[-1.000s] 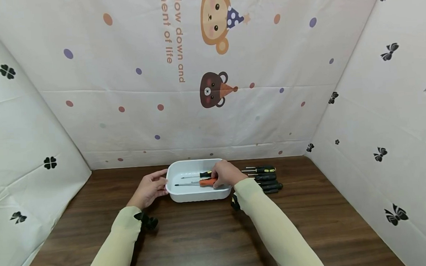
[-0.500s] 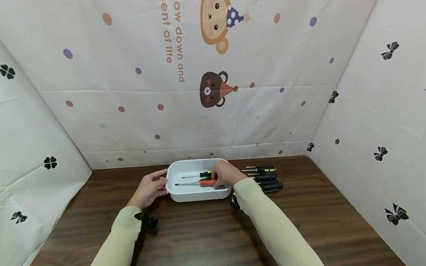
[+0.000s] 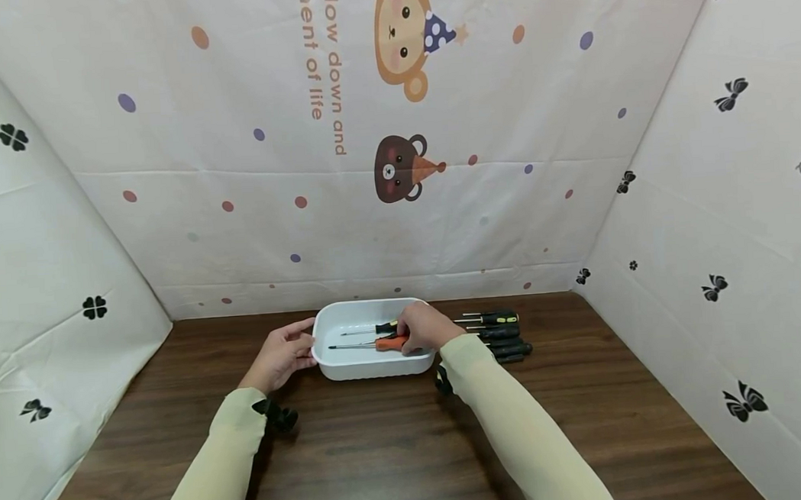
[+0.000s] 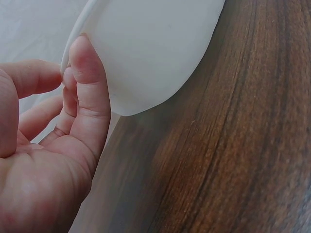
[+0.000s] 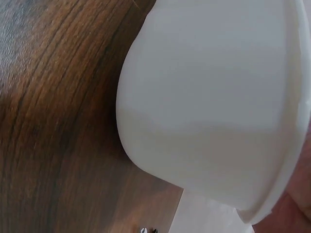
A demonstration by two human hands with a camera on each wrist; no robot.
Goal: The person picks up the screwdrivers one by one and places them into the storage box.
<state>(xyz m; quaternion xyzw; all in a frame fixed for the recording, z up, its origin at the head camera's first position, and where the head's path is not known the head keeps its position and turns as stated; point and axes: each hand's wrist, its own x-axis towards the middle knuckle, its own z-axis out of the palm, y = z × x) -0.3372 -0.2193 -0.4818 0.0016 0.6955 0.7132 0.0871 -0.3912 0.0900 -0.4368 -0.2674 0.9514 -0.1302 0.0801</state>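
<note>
A white plastic tub (image 3: pixel 378 369) stands on the table near the back wall. Inside lie an orange-handled screwdriver (image 3: pixel 389 343) and a black-and-yellow screwdriver (image 3: pixel 385 328), shafts toward the left. My right hand (image 3: pixel 427 326) reaches over the tub's right end, with thumb and fingers gripping the orange handle; its end is hidden under them. At the opposite end, my left hand (image 3: pixel 279 358) rests its fingertips against the outside of the tub. In the left wrist view, fingers (image 4: pixel 90 87) touch the wall and rim. The right wrist view shows mostly the tub's outer wall (image 5: pixel 209 97).
Several more screwdrivers with dark handles (image 3: pixel 503 333) lie side by side on the table, right of the tub and partly behind my right forearm. Printed white sheets (image 3: pixel 344 230) enclose the brown wooden tabletop (image 3: pixel 359 467) at the back and sides.
</note>
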